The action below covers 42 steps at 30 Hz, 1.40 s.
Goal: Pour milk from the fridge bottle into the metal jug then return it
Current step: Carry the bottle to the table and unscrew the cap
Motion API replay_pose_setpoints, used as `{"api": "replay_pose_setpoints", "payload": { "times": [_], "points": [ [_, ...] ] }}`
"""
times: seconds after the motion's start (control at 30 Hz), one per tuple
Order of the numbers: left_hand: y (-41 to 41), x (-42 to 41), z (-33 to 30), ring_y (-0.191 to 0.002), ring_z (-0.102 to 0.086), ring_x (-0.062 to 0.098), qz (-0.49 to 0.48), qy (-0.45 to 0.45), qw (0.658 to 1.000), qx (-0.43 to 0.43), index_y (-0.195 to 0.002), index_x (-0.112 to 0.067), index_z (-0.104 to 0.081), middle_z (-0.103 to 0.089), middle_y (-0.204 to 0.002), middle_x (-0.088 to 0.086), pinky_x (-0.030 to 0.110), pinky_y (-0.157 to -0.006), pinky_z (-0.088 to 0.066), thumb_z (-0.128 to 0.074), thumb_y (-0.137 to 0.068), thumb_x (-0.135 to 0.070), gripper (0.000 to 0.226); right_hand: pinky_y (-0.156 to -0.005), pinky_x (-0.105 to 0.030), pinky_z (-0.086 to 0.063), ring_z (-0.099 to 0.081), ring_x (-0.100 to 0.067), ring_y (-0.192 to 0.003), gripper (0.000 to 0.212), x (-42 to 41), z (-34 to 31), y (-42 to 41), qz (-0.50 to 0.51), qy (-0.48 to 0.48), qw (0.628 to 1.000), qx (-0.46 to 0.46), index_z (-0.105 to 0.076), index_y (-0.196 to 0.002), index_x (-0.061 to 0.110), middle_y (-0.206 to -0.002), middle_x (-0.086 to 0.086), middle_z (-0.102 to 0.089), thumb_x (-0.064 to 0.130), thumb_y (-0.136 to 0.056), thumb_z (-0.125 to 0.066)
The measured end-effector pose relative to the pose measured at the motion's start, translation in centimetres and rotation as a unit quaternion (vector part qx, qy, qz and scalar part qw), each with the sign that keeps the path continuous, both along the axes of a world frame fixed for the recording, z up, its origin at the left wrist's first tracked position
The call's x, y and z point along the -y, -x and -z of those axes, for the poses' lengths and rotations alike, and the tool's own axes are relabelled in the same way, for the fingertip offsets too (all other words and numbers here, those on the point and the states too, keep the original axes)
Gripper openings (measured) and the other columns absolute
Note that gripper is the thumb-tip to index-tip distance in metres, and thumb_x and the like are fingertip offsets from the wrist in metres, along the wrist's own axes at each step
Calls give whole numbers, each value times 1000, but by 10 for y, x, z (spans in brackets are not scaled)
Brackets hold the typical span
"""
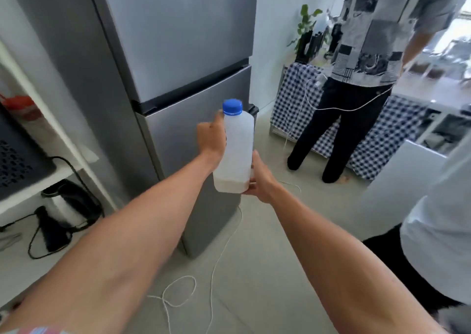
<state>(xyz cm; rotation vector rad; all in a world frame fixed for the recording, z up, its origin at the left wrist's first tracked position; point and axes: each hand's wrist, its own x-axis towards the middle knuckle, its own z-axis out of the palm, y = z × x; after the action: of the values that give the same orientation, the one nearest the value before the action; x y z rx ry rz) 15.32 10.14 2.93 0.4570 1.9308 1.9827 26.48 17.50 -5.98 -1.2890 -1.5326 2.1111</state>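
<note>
I hold a translucent white milk bottle [237, 150] upright in front of the grey two-door fridge [178, 53]. Its blue cap [232, 107] is on, and only a thin layer of milk lies at the bottom. My left hand [210, 136] grips the bottle's upper left side. Around its lower right corner and base wraps my right hand [260, 178]. Both fridge doors are closed. The metal jug is not in view.
A person in a patterned shirt and dark trousers [356, 91] stands at the right by a checked-cloth table [300, 99]. Another person in white [438, 219] is close on my right. A white cord [214, 277] trails on the floor. Shelves with a kettle [68, 203] stand left.
</note>
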Motion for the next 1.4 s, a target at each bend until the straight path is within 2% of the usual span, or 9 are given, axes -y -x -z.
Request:
{"api": "replay_pose_setpoints", "payload": {
  "times": [0.17,0.43,0.6,0.7,0.83,0.97,1.13,1.27,1.4],
  "points": [
    [-72,-40,0,-36,-35,12,108,-10,994,-9,-49,-15,-38,-38,-40,-4,26,-46,-31,-57,-99,-36,57,-93,-48,-60,-70,-37,-108,74,-21,2,-83,95,-18,995,4,-61,-133,20,-126,-17,-69,78,-97,-32],
    [-228,-72,-10,-52,-50,22,243,-10,970,-23,-50,-11,-47,-49,-49,5,36,-57,-39,-56,-95,-35,52,-69,-37,-59,-72,-34,-100,69,-12,-4,-248,266,-22,964,8,-63,-123,21,-115,-16,-73,77,-99,-32],
    [-337,-66,-8,-48,-45,20,329,-16,944,-6,-48,-14,-44,-46,-49,4,34,-53,-36,-58,-96,-33,54,-72,-38,-61,-72,-30,-97,66,21,-7,-358,349,-23,937,-5,-68,-106,29,-108,-7,-76,85,-80,-44],
    [-400,-57,-5,-40,-36,16,401,-25,916,19,-46,-19,-37,-39,-45,0,26,-44,-28,-57,-97,-30,56,-79,-43,-63,-73,-31,-101,71,48,-7,-421,403,-20,915,-9,-69,-109,30,-108,-5,-78,84,-66,-50],
    [-484,-41,-1,-35,-35,12,476,-17,878,35,-41,-26,-38,-39,-42,-5,20,-39,-26,-58,-94,-32,57,-69,-39,-63,-73,-28,-96,83,91,-8,-500,470,-35,882,-10,-66,-113,32,-100,-2,-78,85,-52,-51],
    [-565,-20,-1,-39,-40,16,535,-9,844,34,-44,-23,-47,-44,-44,-3,25,-42,-31,-59,-89,-33,48,-97,-54,-58,-67,-35,-112,88,125,-10,-571,526,-48,848,35,-58,-133,28,-126,-12,-67,88,-71,-41],
    [-655,5,-1,-43,-39,18,617,4,786,28,-49,-20,-47,-44,-47,-1,28,-47,-29,-58,-87,-39,43,-90,-52,-62,-71,-38,-105,47,175,-1,-645,618,-18,786,16,-62,-104,32,-115,-14,-71,73,-96,-42],
    [-719,22,7,-42,-36,15,678,10,735,22,-53,-17,-46,-42,-49,0,24,-44,-28,-57,-94,-35,46,-73,-41,-65,-72,-34,-104,47,211,7,-692,673,-11,739,9,-64,-105,30,-114,-11,-72,70,-99,-40],
    [-775,41,16,-41,-36,13,735,24,678,10,-61,-15,-49,-41,-47,-4,21,-41,-28,-54,-95,-34,40,-85,-49,-64,-71,-35,-106,50,241,19,-734,723,-15,691,7,-65,-108,29,-115,-8,-73,72,-95,-43]
  ]
}}
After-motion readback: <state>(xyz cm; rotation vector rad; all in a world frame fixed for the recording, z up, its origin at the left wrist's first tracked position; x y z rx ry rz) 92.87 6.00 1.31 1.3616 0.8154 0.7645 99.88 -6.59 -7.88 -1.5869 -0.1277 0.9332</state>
